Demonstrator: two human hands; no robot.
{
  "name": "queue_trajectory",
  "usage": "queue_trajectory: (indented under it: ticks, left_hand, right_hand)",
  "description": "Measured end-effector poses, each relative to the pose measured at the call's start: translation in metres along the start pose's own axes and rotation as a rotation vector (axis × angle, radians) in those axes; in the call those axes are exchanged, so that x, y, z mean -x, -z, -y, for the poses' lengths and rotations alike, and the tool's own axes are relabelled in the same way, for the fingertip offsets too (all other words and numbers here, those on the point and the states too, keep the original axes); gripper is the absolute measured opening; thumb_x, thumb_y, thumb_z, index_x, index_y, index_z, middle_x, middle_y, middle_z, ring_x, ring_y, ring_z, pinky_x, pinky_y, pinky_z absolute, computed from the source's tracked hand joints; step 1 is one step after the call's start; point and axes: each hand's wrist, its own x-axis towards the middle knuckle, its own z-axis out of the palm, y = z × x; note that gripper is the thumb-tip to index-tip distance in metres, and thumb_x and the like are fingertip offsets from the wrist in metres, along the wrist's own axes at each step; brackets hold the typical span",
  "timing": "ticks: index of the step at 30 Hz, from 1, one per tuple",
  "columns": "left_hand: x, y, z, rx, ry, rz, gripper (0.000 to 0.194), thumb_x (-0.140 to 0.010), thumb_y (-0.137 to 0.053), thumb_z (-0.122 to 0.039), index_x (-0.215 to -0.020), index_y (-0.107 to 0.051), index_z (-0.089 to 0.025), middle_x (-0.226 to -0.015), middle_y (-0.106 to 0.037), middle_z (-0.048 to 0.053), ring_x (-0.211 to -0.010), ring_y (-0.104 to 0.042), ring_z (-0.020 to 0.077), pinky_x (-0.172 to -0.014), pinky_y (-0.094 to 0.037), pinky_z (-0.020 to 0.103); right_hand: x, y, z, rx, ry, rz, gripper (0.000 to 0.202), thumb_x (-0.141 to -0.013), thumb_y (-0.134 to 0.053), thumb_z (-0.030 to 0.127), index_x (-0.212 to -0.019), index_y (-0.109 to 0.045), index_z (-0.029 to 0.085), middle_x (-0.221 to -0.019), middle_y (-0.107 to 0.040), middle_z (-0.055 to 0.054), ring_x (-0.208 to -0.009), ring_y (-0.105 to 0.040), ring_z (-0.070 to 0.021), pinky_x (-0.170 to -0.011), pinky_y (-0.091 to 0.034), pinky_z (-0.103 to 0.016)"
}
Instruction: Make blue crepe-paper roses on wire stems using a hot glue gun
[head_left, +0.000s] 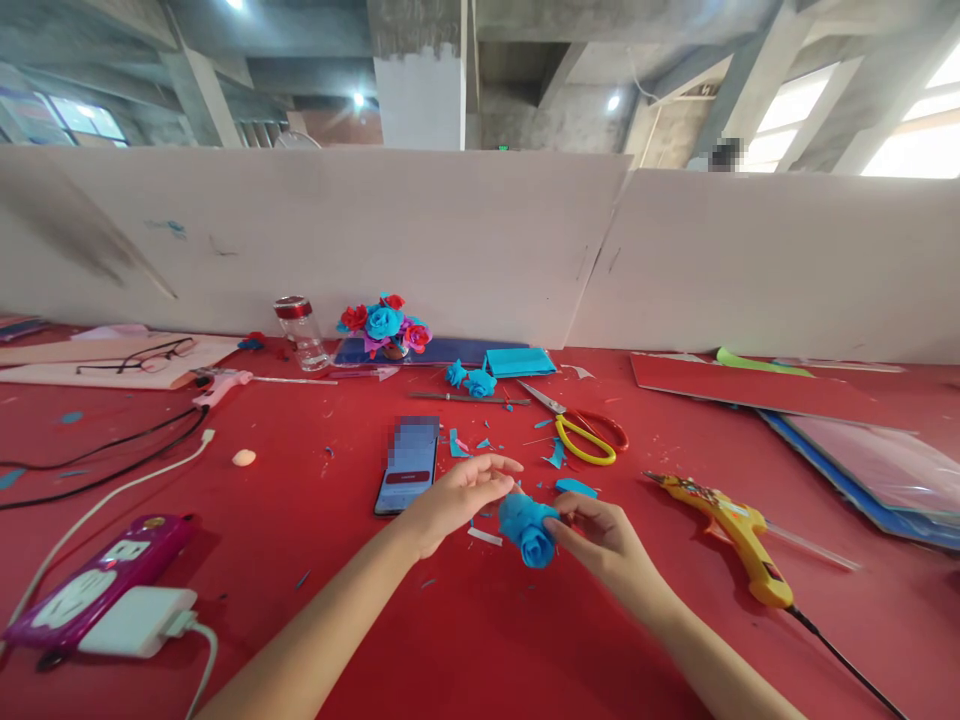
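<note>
A blue paper rose (535,545) is held over the red table (480,640), its curled centre facing me. My right hand (604,540) pinches its right side between thumb and fingers. On the other side, my left hand (461,495) has its fingers stretched out just above the rose's upper left petals. Whether its fingertips touch the petals I cannot tell. Cut blue paper scraps (576,488) lie around and beyond the hands. Farther back are scissors (589,435) with one yellow and one red handle, and two more blue paper roses (480,383).
A phone (409,470) lies left of my hands. At right rests a yellow glue gun (731,530) with its cord. A purple power strip (105,575), a glass bottle (301,335), a paper flower arrangement (384,325) and a pale partition (337,240) surround the work area.
</note>
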Motion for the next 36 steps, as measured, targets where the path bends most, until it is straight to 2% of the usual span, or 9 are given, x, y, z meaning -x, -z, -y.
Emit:
queue_trajectory:
  ticks: [5,9,13,22,27,31,36]
  left_hand:
    - [0.001,-0.001,0.004,0.104,-0.036,0.029,0.028,-0.083,-0.055,-0.033,-0.108,-0.056,-0.021,-0.089,-0.061,0.003,-0.079,-0.057,0.0144,-0.075,-0.041,0.030]
    - [0.002,-0.004,0.003,0.281,-0.085,0.085,0.031,-0.083,-0.057,-0.031,-0.112,-0.053,-0.020,-0.093,-0.063,0.005,-0.085,-0.059,0.0165,-0.080,-0.042,0.032]
    - [0.002,-0.005,0.001,0.427,-0.139,0.059,0.035,-0.079,-0.063,-0.023,-0.113,-0.053,-0.020,-0.097,-0.062,0.004,-0.087,-0.058,0.0151,-0.079,-0.043,0.030]
    - [0.003,-0.003,-0.001,0.393,-0.153,-0.040,0.044,-0.069,-0.072,-0.020,-0.110,-0.055,-0.021,-0.100,-0.062,0.004,-0.088,-0.059,0.0166,-0.077,-0.045,0.031]
    - [0.003,-0.004,-0.001,0.252,-0.156,-0.078,0.049,-0.065,-0.075,-0.018,-0.110,-0.055,-0.022,-0.103,-0.061,0.005,-0.085,-0.059,0.0160,-0.073,-0.044,0.029]
    - [0.004,-0.003,-0.002,0.248,-0.184,-0.082,0.046,-0.068,-0.073,-0.018,-0.109,-0.055,-0.022,-0.109,-0.059,0.005,-0.081,-0.058,0.0137,-0.069,-0.045,0.027]
    - [0.004,-0.003,-0.003,0.214,-0.198,-0.085,0.043,-0.069,-0.072,-0.020,-0.109,-0.056,-0.021,-0.103,-0.062,0.005,-0.085,-0.059,0.0166,-0.070,-0.046,0.029]
  right_hand:
    - [0.000,0.001,0.003,-0.254,-0.144,0.011,0.028,-0.077,-0.061,0.041,-0.064,-0.059,0.017,-0.061,-0.058,0.000,-0.061,-0.052,-0.0143,-0.064,-0.041,-0.029]
    - [-0.001,0.001,0.008,-0.431,-0.214,-0.081,0.025,-0.069,-0.070,0.041,-0.065,-0.061,0.017,-0.063,-0.060,0.001,-0.061,-0.053,-0.0131,-0.063,-0.042,-0.027]
    - [-0.004,0.001,0.015,-0.528,-0.265,-0.158,0.027,-0.063,-0.074,0.042,-0.066,-0.063,0.018,-0.063,-0.062,0.001,-0.060,-0.054,-0.0120,-0.063,-0.043,-0.025]
    - [-0.009,0.004,0.025,-0.461,-0.278,-0.055,0.026,-0.067,-0.071,0.043,-0.069,-0.064,0.017,-0.067,-0.064,-0.002,-0.066,-0.057,-0.0147,-0.068,-0.044,-0.028]
    - [-0.013,0.002,0.030,-0.377,-0.240,-0.089,0.029,-0.067,-0.070,0.045,-0.070,-0.064,0.017,-0.068,-0.064,-0.002,-0.065,-0.057,-0.0154,-0.066,-0.045,-0.029]
    - [-0.016,0.001,0.031,-0.328,-0.163,-0.091,0.029,-0.069,-0.068,0.045,-0.070,-0.062,0.017,-0.067,-0.062,-0.001,-0.065,-0.055,-0.0150,-0.065,-0.044,-0.028]
    - [-0.014,0.002,0.026,-0.319,-0.131,-0.093,0.029,-0.071,-0.067,0.045,-0.071,-0.061,0.017,-0.068,-0.061,-0.001,-0.063,-0.054,-0.0140,-0.062,-0.043,-0.027]
